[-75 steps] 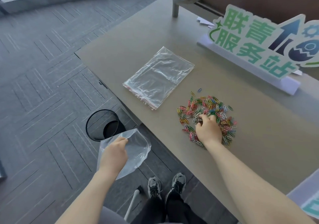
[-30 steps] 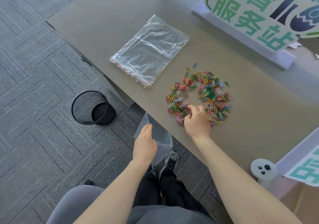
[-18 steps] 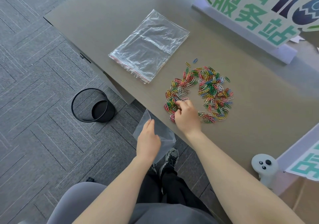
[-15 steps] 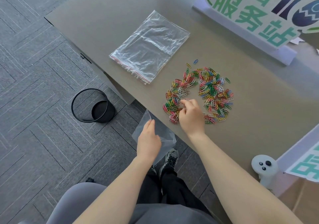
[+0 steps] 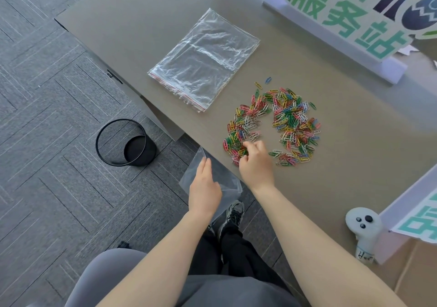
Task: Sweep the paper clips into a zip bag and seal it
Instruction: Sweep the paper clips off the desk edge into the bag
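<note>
Left hand point(image 5: 204, 189): below the worktop point(image 5: 354, 164) edge, fingers extended along the zip bag point(image 5: 227, 184), thumb side pinching its rim; position unchanged from half a second ago. Bag mouth tilted up toward the worktop edge, long axis running down and toward the body.

Right hand point(image 5: 256, 163): resting on the near-left part of the paper clips point(image 5: 272, 127), fingers curled over a few clips; shifted slightly left and nearer the edge since half a second ago. Whether any clip is actually pinched: cannot tell.

Clips: spread in a ring-like heap with a bare gap at centre, near the worktop's front edge.

Farther left: stack of spare bags point(image 5: 204, 61), lying flat, long axis diagonal. Beyond: green-lettered sign point(image 5: 343, 18).
</note>
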Tool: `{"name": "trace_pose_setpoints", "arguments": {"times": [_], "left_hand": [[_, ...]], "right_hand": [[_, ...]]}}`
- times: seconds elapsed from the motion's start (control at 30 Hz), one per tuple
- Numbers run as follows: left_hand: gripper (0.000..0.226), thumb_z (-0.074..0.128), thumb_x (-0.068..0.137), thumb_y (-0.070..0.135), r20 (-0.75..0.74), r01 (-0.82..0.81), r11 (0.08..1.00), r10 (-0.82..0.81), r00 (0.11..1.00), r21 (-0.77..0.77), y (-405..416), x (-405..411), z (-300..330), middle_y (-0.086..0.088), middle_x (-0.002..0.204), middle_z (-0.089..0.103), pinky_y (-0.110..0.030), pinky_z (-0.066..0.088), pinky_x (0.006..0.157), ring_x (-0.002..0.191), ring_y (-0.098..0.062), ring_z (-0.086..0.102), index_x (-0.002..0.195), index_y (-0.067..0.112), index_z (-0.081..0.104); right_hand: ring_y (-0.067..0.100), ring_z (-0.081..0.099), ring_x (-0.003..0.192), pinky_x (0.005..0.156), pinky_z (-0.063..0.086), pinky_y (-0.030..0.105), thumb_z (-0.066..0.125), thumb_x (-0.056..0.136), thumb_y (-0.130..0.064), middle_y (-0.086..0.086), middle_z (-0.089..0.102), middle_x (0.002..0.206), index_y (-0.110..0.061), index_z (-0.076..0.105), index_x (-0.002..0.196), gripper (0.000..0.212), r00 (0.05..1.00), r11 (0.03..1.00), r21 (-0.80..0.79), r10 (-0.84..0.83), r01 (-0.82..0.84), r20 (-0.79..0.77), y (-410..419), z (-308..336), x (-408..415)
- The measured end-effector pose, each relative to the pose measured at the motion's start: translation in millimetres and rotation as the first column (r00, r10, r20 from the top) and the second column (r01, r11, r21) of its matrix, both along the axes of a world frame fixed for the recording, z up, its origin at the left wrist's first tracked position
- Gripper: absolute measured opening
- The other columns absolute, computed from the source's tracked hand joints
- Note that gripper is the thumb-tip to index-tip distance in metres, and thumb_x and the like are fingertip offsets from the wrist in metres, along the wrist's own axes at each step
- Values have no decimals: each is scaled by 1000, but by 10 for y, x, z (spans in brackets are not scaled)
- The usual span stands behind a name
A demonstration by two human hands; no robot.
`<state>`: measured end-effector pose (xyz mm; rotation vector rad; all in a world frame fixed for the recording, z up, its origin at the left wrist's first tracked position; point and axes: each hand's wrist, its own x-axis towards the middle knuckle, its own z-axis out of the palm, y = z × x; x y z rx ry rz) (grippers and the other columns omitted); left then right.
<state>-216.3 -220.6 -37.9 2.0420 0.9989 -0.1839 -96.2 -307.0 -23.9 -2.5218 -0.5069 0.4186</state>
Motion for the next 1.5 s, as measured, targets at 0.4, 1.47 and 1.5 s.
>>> {"name": "trace_pose_setpoints", "arguments": {"times": [0.4, 1.47, 1.5], "left_hand": [[75, 54, 89, -2, 40, -79, 997, 79, 996, -19, 81, 70, -12, 4, 163, 17, -6, 17, 90, 143, -12, 26, 155, 15, 22], [73, 55, 89, 2, 83, -87, 995, 83, 993, 43, 218, 164, 23, 7, 162, 22, -8, 19, 92, 140, -10, 32, 154, 18, 26], [73, 55, 89, 2, 87, -85, 995, 81, 993, 45, 223, 167, 20, 6, 162, 22, -8, 18, 93, 142, -9, 30, 153, 18, 26]], "right_hand": [[25, 57, 97, 80, 45, 32, 43, 91, -1, 12, 55, 114, -4, 56, 127, 39, 996, 994, 105, 38, -30, -76, 267, -40, -239], [27, 5, 147, 120, 11, 41, 30, 93, 0, 15, 17, 157, 1, 26, 145, 53, 978, 975, 83, 207, -205, -9, 426, -152, -137], [28, 6, 147, 120, 12, 41, 25, 93, -7, 16, 18, 156, 2, 27, 145, 52, 979, 975, 87, 204, -203, -12, 439, -150, -158]]}}
